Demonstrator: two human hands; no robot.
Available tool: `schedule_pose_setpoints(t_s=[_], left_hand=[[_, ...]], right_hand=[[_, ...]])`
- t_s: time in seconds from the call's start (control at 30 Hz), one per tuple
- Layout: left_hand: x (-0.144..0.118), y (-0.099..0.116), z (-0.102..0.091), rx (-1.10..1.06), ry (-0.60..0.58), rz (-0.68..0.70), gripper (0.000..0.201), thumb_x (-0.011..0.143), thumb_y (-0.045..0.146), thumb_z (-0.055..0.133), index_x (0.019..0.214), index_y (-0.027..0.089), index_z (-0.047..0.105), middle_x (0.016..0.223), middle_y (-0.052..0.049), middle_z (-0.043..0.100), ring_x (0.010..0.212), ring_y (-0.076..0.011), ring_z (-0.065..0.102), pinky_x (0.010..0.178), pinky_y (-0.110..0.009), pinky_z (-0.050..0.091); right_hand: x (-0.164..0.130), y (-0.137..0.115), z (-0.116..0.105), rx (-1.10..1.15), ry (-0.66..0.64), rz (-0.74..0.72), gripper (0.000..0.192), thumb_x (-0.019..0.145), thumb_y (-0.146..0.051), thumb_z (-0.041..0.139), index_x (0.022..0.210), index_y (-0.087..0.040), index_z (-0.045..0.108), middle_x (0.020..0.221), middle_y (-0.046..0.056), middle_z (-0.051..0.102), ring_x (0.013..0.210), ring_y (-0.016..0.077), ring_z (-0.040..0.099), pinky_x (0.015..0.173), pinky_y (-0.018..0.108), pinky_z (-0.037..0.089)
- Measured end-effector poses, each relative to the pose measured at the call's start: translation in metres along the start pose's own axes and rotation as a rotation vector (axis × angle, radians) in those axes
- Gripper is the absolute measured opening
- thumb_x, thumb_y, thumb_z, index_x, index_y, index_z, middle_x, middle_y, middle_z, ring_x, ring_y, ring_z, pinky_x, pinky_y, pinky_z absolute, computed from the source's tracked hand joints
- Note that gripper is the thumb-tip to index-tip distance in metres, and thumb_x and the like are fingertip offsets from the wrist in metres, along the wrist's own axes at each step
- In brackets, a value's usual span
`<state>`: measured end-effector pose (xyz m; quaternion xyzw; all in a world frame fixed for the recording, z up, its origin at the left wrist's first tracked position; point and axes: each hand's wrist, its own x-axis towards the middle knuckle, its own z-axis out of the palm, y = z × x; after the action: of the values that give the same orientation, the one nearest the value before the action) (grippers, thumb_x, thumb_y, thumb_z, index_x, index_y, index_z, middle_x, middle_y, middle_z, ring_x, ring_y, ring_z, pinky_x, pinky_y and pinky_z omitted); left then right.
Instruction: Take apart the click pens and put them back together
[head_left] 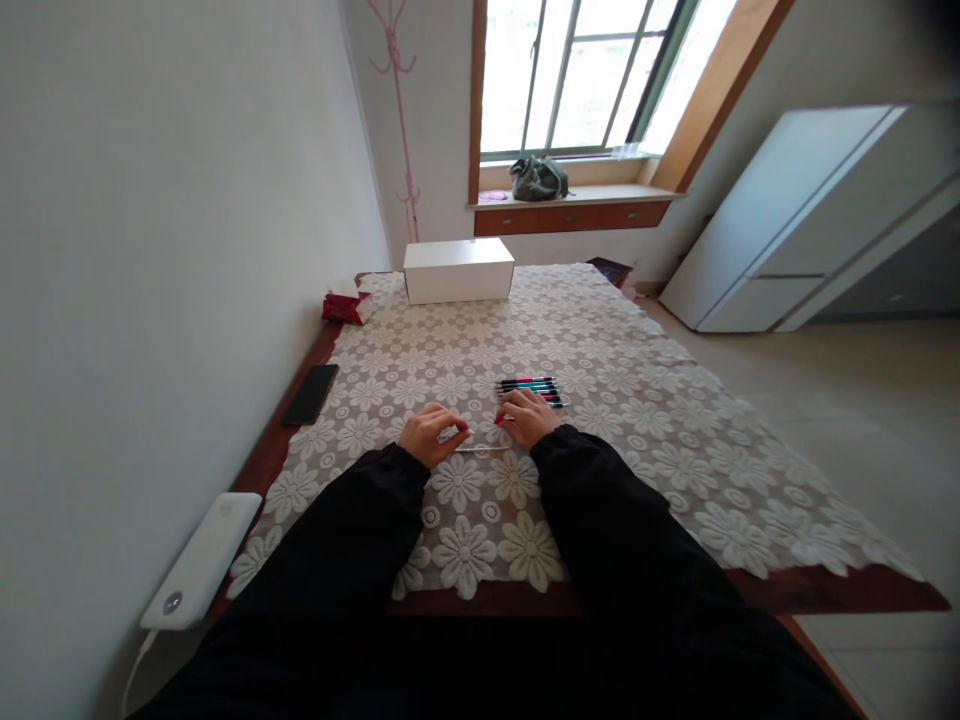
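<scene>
Covering almost the whole tabletop [525, 600], a white lace cloth with a flower pattern [622, 400] leaves only dark wood strips bare along the near and left edges, and the tabletop's left side runs close along the wall, so open room lies to the right, toward the floor and a white cabinet [787, 230]. At the far end sits a white rectangular box [459, 270], with a red tissue packet [343, 305] beside it near the wall; a dark phone [310, 394] lies on the bare left strip and a white power bank [202, 560] rests at the near left corner, all well apart from the hands. Both arms in black sleeves reach to the middle of the cloth. The left hand [429, 434] is curled, fingertips pinched on one end of a thin pale rod [481, 449], likely a pen refill, lying across the cloth. The right hand [529, 416] is curled too, pinching a small red piece [501, 421] at the rod's other end; how firmly it grips I cannot tell. Just beyond the right hand, touching it, a row of pens [531, 386] lies side by side, probably kept within easy reach.
</scene>
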<state>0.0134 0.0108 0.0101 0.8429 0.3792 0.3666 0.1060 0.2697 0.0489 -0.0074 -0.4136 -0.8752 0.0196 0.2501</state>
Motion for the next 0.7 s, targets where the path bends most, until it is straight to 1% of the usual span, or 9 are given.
schedule_pose_setpoints(t_s=[0.07, 0.13, 0.23, 0.33, 0.43, 0.53, 0.6, 0.67, 0.7], left_hand=[[0.000, 0.000, 0.000, -0.002, 0.001, -0.001, 0.017, 0.092, 0.037, 0.063, 0.086, 0.023, 0.070, 0.085, -0.003, 0.075, 0.084, -0.0180, 0.067, 0.085, -0.033, 0.055], [0.000, -0.001, 0.000, -0.007, 0.002, -0.001, 0.018, 0.093, 0.038, 0.062, 0.087, 0.023, 0.070, 0.086, -0.004, 0.075, 0.085, -0.0185, 0.067, 0.085, -0.033, 0.055], [0.000, -0.003, 0.001, -0.020, 0.007, 0.006, 0.018, 0.093, 0.038, 0.062, 0.088, 0.023, 0.070, 0.087, -0.004, 0.075, 0.086, -0.0187, 0.067, 0.086, -0.034, 0.055], [-0.001, -0.004, 0.001, -0.027, 0.010, 0.005, 0.018, 0.093, 0.039, 0.062, 0.088, 0.023, 0.070, 0.087, -0.004, 0.075, 0.087, -0.0190, 0.067, 0.086, -0.034, 0.055], [-0.001, -0.004, 0.001, -0.037, 0.003, 0.007, 0.018, 0.092, 0.040, 0.063, 0.087, 0.023, 0.070, 0.087, -0.004, 0.075, 0.087, -0.0194, 0.067, 0.086, -0.034, 0.055], [-0.001, -0.004, 0.001, -0.053, 0.021, 0.029, 0.018, 0.092, 0.039, 0.065, 0.089, 0.023, 0.071, 0.087, -0.005, 0.075, 0.085, -0.0193, 0.066, 0.085, -0.034, 0.055], [-0.001, -0.004, 0.001, -0.054, 0.043, 0.031, 0.017, 0.091, 0.038, 0.065, 0.090, 0.023, 0.072, 0.087, -0.005, 0.075, 0.085, -0.0193, 0.066, 0.085, -0.034, 0.055], [0.000, -0.004, 0.001, -0.047, 0.046, 0.019, 0.016, 0.091, 0.037, 0.066, 0.092, 0.023, 0.072, 0.088, -0.005, 0.075, 0.087, -0.0194, 0.066, 0.086, -0.034, 0.055], [0.000, -0.004, 0.001, -0.044, 0.031, 0.016, 0.015, 0.091, 0.037, 0.066, 0.092, 0.023, 0.072, 0.089, -0.005, 0.075, 0.089, -0.0196, 0.066, 0.088, -0.035, 0.055]], right_hand=[[0.001, -0.009, 0.002, 0.088, 0.015, -0.044, 0.005, 0.090, -0.022, 0.063, 0.089, -0.023, 0.068, 0.096, 0.006, 0.069, 0.095, 0.0226, 0.057, 0.082, 0.035, 0.039], [0.002, -0.019, 0.004, 0.183, 0.015, -0.084, 0.009, 0.094, -0.024, 0.058, 0.093, -0.022, 0.067, 0.088, 0.004, 0.069, 0.088, 0.0198, 0.059, 0.080, 0.034, 0.039], [0.002, -0.032, 0.009, 0.275, 0.036, -0.116, 0.014, 0.097, -0.030, 0.055, 0.094, -0.022, 0.066, 0.085, 0.004, 0.068, 0.085, 0.0186, 0.060, 0.079, 0.032, 0.040], [0.003, -0.037, 0.013, 0.334, 0.059, -0.128, 0.017, 0.097, -0.034, 0.054, 0.094, -0.023, 0.066, 0.082, 0.004, 0.067, 0.083, 0.0189, 0.060, 0.078, 0.032, 0.042], [0.003, -0.039, 0.016, 0.407, 0.088, -0.108, 0.018, 0.097, -0.035, 0.054, 0.095, -0.023, 0.066, 0.082, 0.004, 0.067, 0.079, 0.0183, 0.060, 0.077, 0.032, 0.046], [0.002, -0.041, 0.017, 0.496, 0.119, -0.089, 0.019, 0.096, -0.034, 0.055, 0.109, -0.023, 0.064, 0.086, 0.004, 0.068, 0.077, 0.0171, 0.061, 0.076, 0.031, 0.049], [0.000, -0.044, 0.016, 0.546, 0.159, -0.069, 0.029, 0.096, -0.033, 0.055, 0.123, -0.024, 0.059, 0.088, 0.003, 0.069, 0.076, 0.0163, 0.061, 0.075, 0.031, 0.050], [-0.001, -0.047, 0.012, 0.582, 0.243, -0.021, 0.037, 0.097, -0.033, 0.053, 0.133, -0.025, 0.052, 0.091, 0.003, 0.069, 0.074, 0.0159, 0.061, 0.073, 0.031, 0.051], [-0.002, -0.047, 0.009, 0.594, 0.297, 0.012, 0.038, 0.097, -0.034, 0.052, 0.134, -0.025, 0.052, 0.092, 0.004, 0.069, 0.074, 0.0162, 0.061, 0.073, 0.031, 0.052]])
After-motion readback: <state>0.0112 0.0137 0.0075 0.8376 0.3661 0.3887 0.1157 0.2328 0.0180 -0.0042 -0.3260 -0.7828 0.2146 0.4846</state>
